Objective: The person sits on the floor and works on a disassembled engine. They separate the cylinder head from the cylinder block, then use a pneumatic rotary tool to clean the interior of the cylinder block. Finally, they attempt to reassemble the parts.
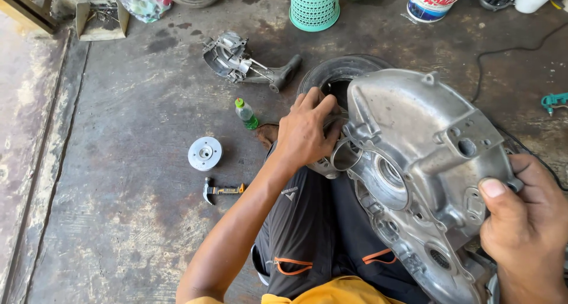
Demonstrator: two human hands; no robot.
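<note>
A large silver cast-metal engine casing (414, 156) stands tilted over my lap, above a black tyre (337, 73). My right hand (526, 221) grips its right edge, thumb pressed on the face near a small hole. My left hand (307, 132) is cupped over the casing's left side, fingers curled around a round tubular opening there; what lies under the palm is hidden. My legs in dark trousers with orange trim sit beneath the casing.
On the stained concrete floor lie a small hammer (222, 190), a round silver disc (205, 153), a small green bottle (246, 113) and another metal engine part (242, 61). A teal basket (314, 5), a white bucket (435, 1) and a black cable (509, 49) are farther back.
</note>
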